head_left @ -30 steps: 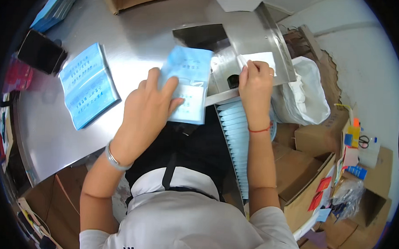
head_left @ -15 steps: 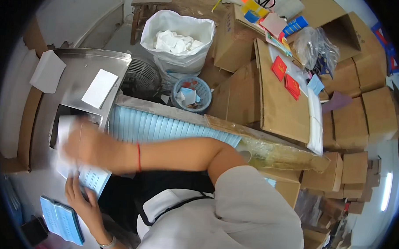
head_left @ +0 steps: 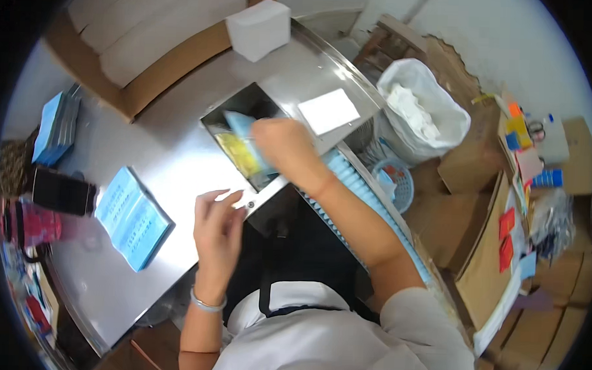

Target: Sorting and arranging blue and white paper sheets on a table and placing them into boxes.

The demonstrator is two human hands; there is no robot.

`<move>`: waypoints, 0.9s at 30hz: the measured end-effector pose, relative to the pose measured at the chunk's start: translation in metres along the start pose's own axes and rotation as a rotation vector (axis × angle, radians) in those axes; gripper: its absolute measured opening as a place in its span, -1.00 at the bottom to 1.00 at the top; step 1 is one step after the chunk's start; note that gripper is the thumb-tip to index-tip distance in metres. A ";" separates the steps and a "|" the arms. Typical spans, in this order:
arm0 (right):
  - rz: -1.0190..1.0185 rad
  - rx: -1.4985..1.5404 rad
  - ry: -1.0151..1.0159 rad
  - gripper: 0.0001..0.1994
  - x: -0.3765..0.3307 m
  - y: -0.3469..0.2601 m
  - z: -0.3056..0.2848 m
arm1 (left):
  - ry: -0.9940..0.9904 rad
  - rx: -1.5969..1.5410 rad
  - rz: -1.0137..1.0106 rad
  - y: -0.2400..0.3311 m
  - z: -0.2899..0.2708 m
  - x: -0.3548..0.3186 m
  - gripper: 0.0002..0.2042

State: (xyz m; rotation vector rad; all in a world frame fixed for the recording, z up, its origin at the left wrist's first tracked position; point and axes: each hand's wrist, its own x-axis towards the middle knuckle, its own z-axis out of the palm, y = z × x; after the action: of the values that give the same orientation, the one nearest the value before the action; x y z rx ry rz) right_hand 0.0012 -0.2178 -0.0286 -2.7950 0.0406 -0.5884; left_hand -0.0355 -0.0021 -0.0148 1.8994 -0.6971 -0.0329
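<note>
Right hand (head_left: 281,142) blurred, reaching into the dark rectangular opening (head_left: 246,128) set in the stainless steel tabletop (head_left: 173,161), grip pinched on a thin light-blue plastic packet (head_left: 241,123), its near end hidden by the hand. Left hand (head_left: 217,229) empty, fingers loosely spread at the tabletop's near edge. Probably light, floppy, slick film: best pinched at an edge, supported flat. Similar stack of blue packets (head_left: 133,217) further left.

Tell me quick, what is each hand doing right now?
Left hand: open, fingers spread, holding nothing, at the metal table edge.
Right hand: blurred, over the dark opening, seemingly on a light blue packet; grip cannot be told.
</note>
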 end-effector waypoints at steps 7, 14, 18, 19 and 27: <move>0.429 -0.182 0.163 -0.50 -0.008 0.097 -0.048 | 0.092 0.004 -0.165 -0.013 -0.017 -0.008 -0.89; 0.142 0.693 0.079 -0.71 0.173 0.076 -0.076 | -0.055 0.167 -0.039 -0.006 -0.017 -0.004 -0.84; 0.262 0.691 0.018 -0.61 0.242 0.099 -0.058 | -0.058 0.187 0.009 -0.006 -0.017 -0.001 -0.85; 0.247 0.535 -0.023 -0.56 0.242 0.105 -0.048 | 0.013 0.134 0.035 -0.007 -0.016 0.003 -0.85; -0.482 -0.180 0.491 -0.34 0.231 0.092 -0.032 | -0.027 0.131 0.038 -0.004 -0.017 0.007 -0.87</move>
State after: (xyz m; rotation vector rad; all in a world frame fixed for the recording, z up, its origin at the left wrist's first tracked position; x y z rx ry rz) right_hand 0.2031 -0.3344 0.0636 -2.7547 -0.5141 -1.4370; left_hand -0.0222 0.0102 -0.0089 2.0127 -0.7697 0.0119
